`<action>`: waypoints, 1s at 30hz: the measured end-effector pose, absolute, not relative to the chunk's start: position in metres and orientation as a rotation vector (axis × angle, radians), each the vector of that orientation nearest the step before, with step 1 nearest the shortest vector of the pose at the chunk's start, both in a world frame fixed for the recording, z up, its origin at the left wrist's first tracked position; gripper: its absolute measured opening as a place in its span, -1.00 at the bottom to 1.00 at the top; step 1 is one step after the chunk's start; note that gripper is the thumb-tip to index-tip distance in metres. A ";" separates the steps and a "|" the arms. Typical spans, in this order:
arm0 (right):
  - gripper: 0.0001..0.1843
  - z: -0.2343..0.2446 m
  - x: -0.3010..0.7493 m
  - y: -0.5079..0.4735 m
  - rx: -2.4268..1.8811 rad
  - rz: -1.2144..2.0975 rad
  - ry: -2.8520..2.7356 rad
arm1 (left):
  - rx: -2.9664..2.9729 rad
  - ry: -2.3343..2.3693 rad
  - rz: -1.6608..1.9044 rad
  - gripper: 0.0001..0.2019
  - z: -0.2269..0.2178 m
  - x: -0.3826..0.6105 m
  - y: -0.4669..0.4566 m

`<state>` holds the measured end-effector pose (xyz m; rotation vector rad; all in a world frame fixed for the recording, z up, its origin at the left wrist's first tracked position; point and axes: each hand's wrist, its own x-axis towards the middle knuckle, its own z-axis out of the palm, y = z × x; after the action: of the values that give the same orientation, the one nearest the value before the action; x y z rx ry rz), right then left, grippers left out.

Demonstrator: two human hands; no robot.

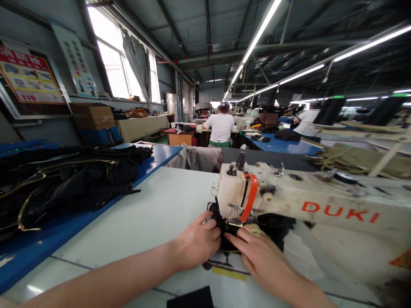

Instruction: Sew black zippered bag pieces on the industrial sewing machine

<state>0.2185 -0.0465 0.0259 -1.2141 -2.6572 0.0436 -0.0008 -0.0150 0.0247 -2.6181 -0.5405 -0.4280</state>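
Black fabric [230,242] lies under the head of a cream sewing machine [276,201] with an orange lever guard and the letters DUKI. To the left of the needle area, my left hand [199,239] has its fingers curled on the fabric's edge, gripping it. From the right, my right hand [261,254] rests on the fabric close to the presser foot, fingers stretched out and flat. More of the dark material bunches behind the machine head, partly hidden. The needle cannot be made out.
A pale table with ruler markings [167,196] surrounds the machine. A black flat piece [191,298] lies at its front edge. Black garments with gold zippers [80,179] are heaped on a blue table at left. Ahead, a person in a white shirt [221,127] sits facing away.
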 end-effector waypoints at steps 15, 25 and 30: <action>-0.72 0.032 0.215 -0.041 -1.300 0.179 -2.441 | -2.561 -0.573 -0.393 -0.91 0.017 -0.003 -0.018; -0.79 0.030 0.196 -0.027 -1.374 -0.087 -2.673 | -2.575 -0.580 -0.403 -0.90 0.014 -0.004 -0.018; -0.73 0.027 0.186 -0.028 -1.415 -0.232 -2.684 | -2.590 -0.589 -0.368 -0.88 0.015 -0.005 -0.019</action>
<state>0.1863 -0.0284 0.0270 -1.4151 -2.6844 -0.2320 -0.0048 -0.0193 0.0151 -2.5896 -0.5891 -0.3683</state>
